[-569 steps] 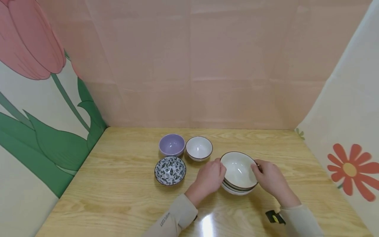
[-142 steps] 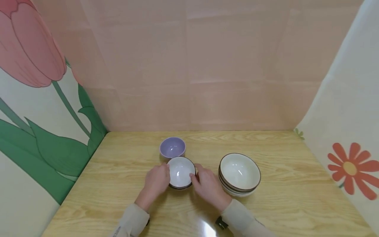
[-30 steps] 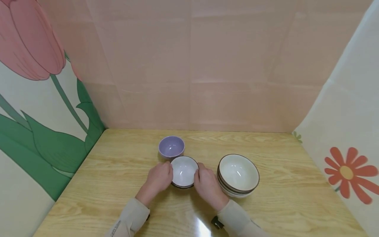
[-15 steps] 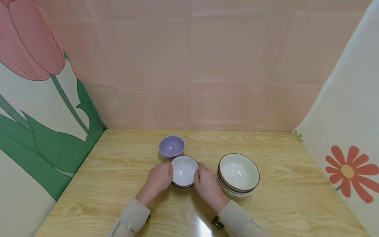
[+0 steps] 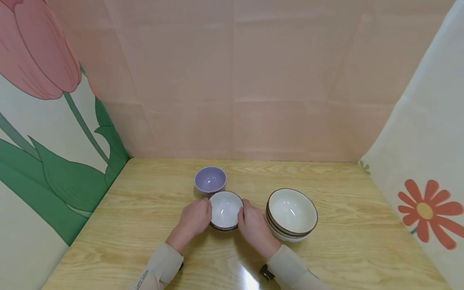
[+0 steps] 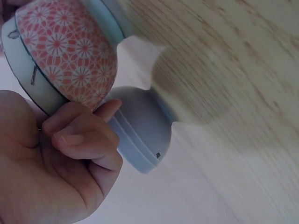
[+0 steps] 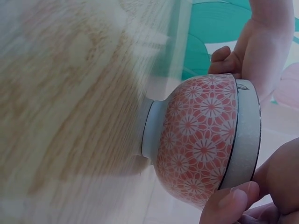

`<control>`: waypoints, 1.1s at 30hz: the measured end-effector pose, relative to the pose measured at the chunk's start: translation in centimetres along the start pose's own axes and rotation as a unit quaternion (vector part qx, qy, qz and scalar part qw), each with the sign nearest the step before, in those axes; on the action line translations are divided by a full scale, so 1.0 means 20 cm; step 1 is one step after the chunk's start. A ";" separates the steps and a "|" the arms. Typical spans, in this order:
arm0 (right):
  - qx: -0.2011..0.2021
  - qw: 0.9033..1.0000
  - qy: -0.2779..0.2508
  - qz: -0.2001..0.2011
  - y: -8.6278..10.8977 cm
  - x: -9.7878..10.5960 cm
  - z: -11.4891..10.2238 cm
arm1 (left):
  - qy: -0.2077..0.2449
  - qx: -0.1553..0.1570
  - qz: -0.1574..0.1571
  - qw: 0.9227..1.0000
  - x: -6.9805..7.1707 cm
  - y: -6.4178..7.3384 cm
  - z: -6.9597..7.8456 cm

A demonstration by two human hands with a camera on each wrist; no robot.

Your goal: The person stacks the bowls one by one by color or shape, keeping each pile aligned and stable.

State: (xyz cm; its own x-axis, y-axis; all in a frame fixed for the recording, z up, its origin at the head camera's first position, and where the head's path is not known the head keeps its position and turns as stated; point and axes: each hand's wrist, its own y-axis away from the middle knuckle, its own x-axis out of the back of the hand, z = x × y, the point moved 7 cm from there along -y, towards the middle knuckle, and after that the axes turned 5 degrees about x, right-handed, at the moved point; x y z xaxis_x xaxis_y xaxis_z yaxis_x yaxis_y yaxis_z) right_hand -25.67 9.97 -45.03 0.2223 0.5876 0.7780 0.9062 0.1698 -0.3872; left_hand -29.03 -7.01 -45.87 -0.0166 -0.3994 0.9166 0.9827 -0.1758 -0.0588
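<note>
A small white bowl with a dark rim is nested inside a second bowl, whose outside has a red-and-white flower pattern. My left hand pinches the pair's left rim, thumb at the inner edge and fingers beneath. At the opposite rim, my right hand grips the same way. The foot of the patterned bowl is at or very near the tabletop. Most of the lower bowl is hidden in the head view. Just behind the pair stands a purple bowl, upright.
To the right of my right hand stands a stack of larger cream bowls with brown rims. The wooden table meets a pink cloth backdrop at its far edge. Flower-printed cloths hang left and right.
Earlier my hands held the large stack; it now stands alone. The small white bowl has gone from beside the purple bowl into the patterned one. Over the last second nothing visibly moves.
</note>
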 end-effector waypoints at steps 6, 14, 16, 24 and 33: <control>-0.005 1.000 -0.013 -0.006 0.01 0.01 0.00 | 0.066 0.028 -0.024 0.997 0.02 -0.02 -0.04; -0.017 0.999 0.009 -0.026 0.04 0.07 -0.05 | 0.084 0.066 0.024 0.994 0.14 -0.08 -0.12; -0.016 0.999 0.022 -0.034 0.05 0.09 -0.06 | 0.088 0.086 0.036 0.992 0.18 -0.11 -0.15; -0.007 0.998 0.033 -0.050 0.10 0.13 -0.08 | 0.090 0.139 0.035 0.985 0.26 -0.23 -0.26; 0.009 0.997 0.046 -0.054 0.14 0.14 -0.08 | 0.095 0.173 -0.014 0.980 0.19 -0.37 -0.35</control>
State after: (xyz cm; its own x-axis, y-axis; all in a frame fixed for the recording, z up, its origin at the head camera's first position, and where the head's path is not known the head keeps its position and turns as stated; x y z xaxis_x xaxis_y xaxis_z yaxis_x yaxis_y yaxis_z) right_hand -21.81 10.78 -43.13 0.1577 0.4896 0.8575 0.9204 0.2418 -0.3073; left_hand -37.64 -13.47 -44.75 -0.0466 -0.5642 0.8244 0.9847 0.1125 0.1327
